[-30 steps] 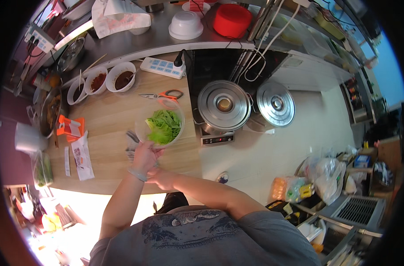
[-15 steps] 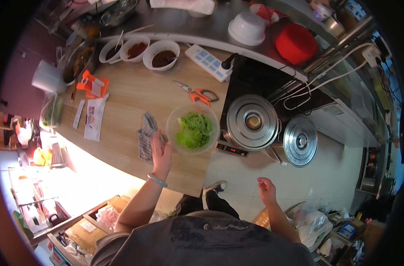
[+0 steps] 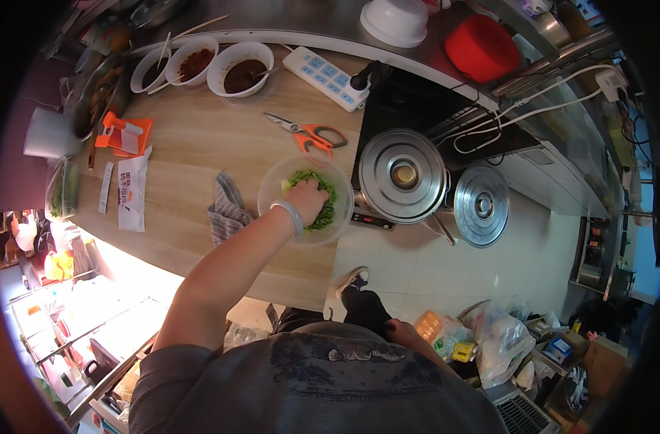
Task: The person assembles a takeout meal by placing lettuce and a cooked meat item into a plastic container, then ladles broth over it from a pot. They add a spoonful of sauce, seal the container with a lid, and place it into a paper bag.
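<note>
Near the centre of the frame, the left hand point(image 3: 306, 200) is pressing down into leafy, crinkled greens point(image 3: 323, 210), fingers curled among them, inside a round clear bowl point(image 3: 272, 189) on the pale wooden counter point(image 3: 192, 152). A striped, rumpled cloth point(image 3: 227, 207) is lying just left. The right hand point(image 3: 401, 331) is hanging low, its grip unreadable.

1. I see my left hand point(image 3: 308, 199) pressed into the green leaves point(image 3: 323, 210) inside the clear bowl point(image 3: 272, 189)
2. Orange scissors point(image 3: 308, 132) lie just beyond, a striped cloth point(image 3: 227, 206) beside it, on the wooden bench point(image 3: 192, 145)
</note>
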Motion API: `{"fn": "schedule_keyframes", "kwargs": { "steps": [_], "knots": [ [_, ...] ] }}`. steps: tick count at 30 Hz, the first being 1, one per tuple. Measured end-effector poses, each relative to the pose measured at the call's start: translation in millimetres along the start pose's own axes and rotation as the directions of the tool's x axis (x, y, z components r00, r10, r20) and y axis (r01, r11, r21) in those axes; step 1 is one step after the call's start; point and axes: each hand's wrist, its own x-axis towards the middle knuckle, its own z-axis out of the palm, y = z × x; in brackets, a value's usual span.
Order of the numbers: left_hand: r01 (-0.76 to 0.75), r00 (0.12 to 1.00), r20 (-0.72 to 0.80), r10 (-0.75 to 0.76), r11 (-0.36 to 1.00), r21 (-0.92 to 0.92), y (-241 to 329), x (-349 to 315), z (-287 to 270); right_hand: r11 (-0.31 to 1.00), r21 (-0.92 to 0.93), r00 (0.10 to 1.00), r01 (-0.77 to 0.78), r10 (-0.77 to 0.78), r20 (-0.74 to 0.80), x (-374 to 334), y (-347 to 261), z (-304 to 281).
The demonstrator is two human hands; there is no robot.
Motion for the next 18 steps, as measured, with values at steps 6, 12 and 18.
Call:
{"fn": "schedule_keyframes", "kwargs": {
  "steps": [6, 12, 18],
  "knots": [
    [-0.022, 0.999, 0.044, 0.024, 0.999, -0.041, -17, 26, 15, 0.994, 0.058, 0.994, 0.088, -0.084, -0.073, 39, 14, -59],
    [0.139, 0.964, -0.205, -0.167, 0.98, -0.142, 33, -36, -45, 0.999, 0.026, 0.859, 0.043, -0.024, -0.511, 112, 50, -177],
    [-0.111, 0.899, -0.386, -0.207, 0.745, -0.657, 189, 61, 18, 0.966, -0.126, 0.792, -0.227, 0.108, -0.601, 189, 81, -251]
  ]
}}
